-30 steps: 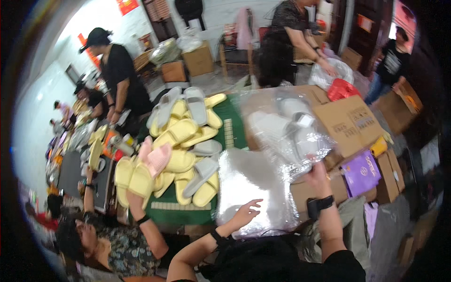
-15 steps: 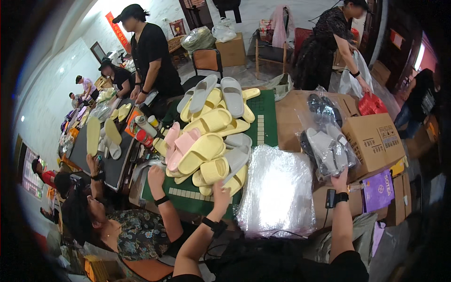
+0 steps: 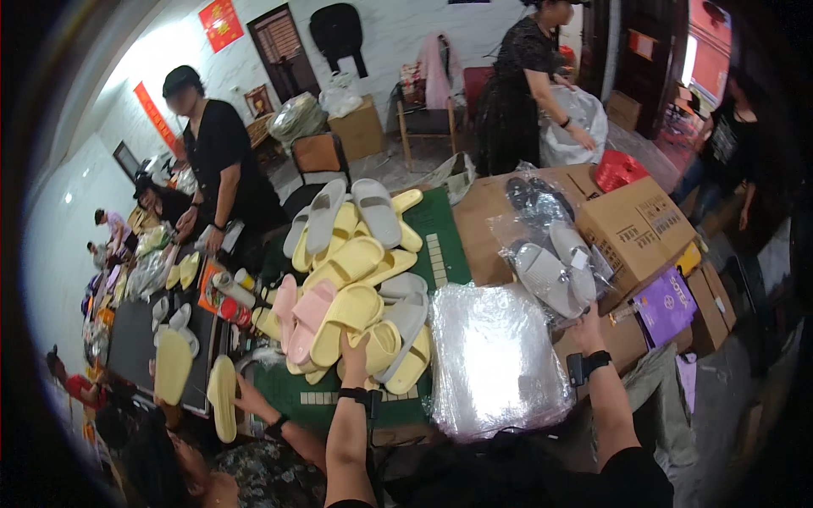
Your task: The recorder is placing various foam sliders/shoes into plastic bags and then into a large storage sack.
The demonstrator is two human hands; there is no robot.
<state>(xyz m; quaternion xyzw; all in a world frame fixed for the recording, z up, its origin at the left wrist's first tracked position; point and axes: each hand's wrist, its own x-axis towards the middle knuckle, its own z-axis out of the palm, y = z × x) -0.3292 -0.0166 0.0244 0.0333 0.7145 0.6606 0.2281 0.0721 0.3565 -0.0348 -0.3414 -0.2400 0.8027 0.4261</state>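
Note:
My left hand (image 3: 354,360) is at the near edge of a slipper pile, its fingers closed on the heel end of a yellow slipper (image 3: 347,315). Against it lie a pink slipper (image 3: 312,317), a ridged yellow slipper (image 3: 378,345) and a grey slipper (image 3: 406,334). On the right, my right hand (image 3: 586,332) grips the near end of a clear plastic bag with a pair of grey slippers (image 3: 550,275) inside; the bag partly hides its fingertips. Between my hands lies a stack of clear plastic bags (image 3: 500,364), shining with glare.
A green mat (image 3: 449,203) lies under the pile. Bagged dark slippers (image 3: 538,199), a cardboard box (image 3: 635,233) and a purple package (image 3: 667,306) are on the right. At left, a co-worker's hand (image 3: 254,398) holds a yellow slipper (image 3: 223,398) close to my left arm. Other people stand farther off.
My left hand has moved left along the pile and onto the yellow slipper. My right hand stays at the bagged grey slippers. The co-worker's near hand has swung left to a yellow slipper. The view has shifted.

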